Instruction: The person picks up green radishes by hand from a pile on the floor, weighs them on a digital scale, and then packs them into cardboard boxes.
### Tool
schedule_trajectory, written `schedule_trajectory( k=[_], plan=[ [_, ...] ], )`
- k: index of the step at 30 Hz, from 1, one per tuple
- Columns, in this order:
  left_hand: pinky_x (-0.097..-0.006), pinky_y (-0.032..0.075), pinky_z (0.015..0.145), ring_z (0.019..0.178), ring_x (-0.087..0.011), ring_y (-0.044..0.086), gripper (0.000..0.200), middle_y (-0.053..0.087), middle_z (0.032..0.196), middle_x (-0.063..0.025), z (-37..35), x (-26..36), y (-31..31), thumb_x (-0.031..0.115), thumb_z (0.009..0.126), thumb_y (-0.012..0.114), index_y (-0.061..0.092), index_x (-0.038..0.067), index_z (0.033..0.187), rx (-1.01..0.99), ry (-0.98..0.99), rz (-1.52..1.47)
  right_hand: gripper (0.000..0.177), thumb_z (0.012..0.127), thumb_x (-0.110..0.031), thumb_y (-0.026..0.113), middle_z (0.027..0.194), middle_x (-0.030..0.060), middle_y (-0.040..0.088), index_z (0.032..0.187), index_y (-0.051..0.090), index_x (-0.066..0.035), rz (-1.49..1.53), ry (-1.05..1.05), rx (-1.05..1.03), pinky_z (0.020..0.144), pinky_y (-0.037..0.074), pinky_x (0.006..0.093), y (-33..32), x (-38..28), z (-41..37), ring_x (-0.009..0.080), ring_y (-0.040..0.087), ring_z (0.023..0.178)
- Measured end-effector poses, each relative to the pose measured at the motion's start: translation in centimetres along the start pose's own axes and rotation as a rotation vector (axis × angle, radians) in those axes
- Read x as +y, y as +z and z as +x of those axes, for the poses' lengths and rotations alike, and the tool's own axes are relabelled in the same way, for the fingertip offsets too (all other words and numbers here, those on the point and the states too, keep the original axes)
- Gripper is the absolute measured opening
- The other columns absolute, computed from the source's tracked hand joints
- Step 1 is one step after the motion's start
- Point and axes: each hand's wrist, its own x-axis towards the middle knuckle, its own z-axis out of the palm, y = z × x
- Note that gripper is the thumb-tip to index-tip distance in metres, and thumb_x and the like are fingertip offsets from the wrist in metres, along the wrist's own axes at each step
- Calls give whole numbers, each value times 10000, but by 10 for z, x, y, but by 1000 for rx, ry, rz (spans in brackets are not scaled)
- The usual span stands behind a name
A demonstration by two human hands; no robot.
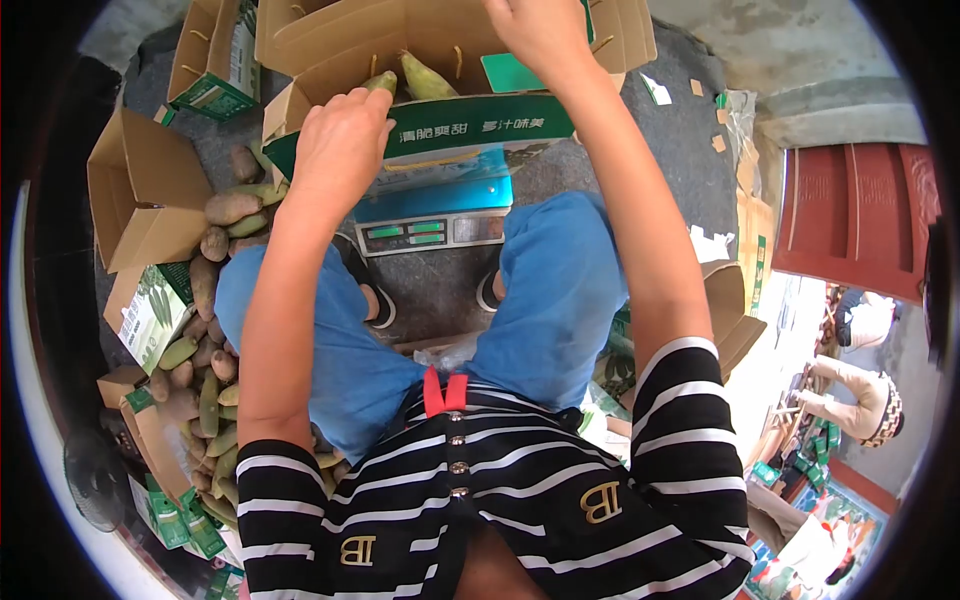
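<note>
Grey floor [560, 170] | green radish [427, 78] inside carton [470, 112], long axis diagonal, tip far-left | left hand [345, 135]: near rim; right hand [538, 25]: right half; grasps unclear

"清脆爽甜 多汁味美" on the green side of the open carton [450, 132]

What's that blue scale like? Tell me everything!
The scale has a shiny blue top and a silvery front panel with small green displays and a grey patch at the right. It looks like metal and plastic. It sits on the dark floor; the open cardboard box hides its back and seems to rest on it.
</note>
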Motion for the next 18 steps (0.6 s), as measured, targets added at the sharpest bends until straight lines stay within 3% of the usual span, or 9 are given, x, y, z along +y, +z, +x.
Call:
schedule_trajectory(
  k=[5, 8, 11, 14, 18],
  plan=[
    [-429, 465, 740, 874, -300, 611, 159, 625, 865, -115, 1, 4, -2, 144, 810, 660, 571, 49, 903, -69, -20, 26, 287, 842, -201, 627, 994, 151, 650, 1074, 603, -34, -207, -67, -90, 833, 484, 429, 41, 33, 13, 346, 606, 956],
    [-432, 465, 740, 879, -297, 616, 173, 630, 862, -121, 0, 2, -4, 144, 802, 669, 565, 46, 900, -46, 3, -2, 383, 819, -245, 662, 1009, 163, 656, 1132, 580, -40, -244, 140, -362, 827, 492, 427, 58, 41, 16, 338, 614, 975],
    [-466, 439, 730, 875, -360, 579, 200, 588, 835, -157, -2, -3, -11, 123, 791, 673, 517, 24, 867, -154, -38, -21, 334, 817, -286, 667, 982, 163, 666, 1055, 628, -55, -278, 251, -530, 799, 504, 431, 56, 40, 21, 340, 626, 955],
    [-475, 425, 721, 869, -368, 569, 192, 578, 825, -159, -2, -5, -14, 131, 807, 655, 505, 18, 845, -178, -44, -26, 255, 827, -305, 657, 941, 160, 673, 920, 666, -67, -315, 173, -716, 764, 512, 440, 52, 40, 24, 341, 637, 916],
    [-469, 415, 706, 843, -359, 562, 174, 561, 801, -150, -1, -8, -12, 137, 828, 630, 508, 13, 815, -138, 40, -51, 223, 840, -291, 635, 892, 153, 665, 832, 673, -72, -272, 5, -625, 731, 514, 431, 51, 48, 16, 331, 640, 868]
  ],
)
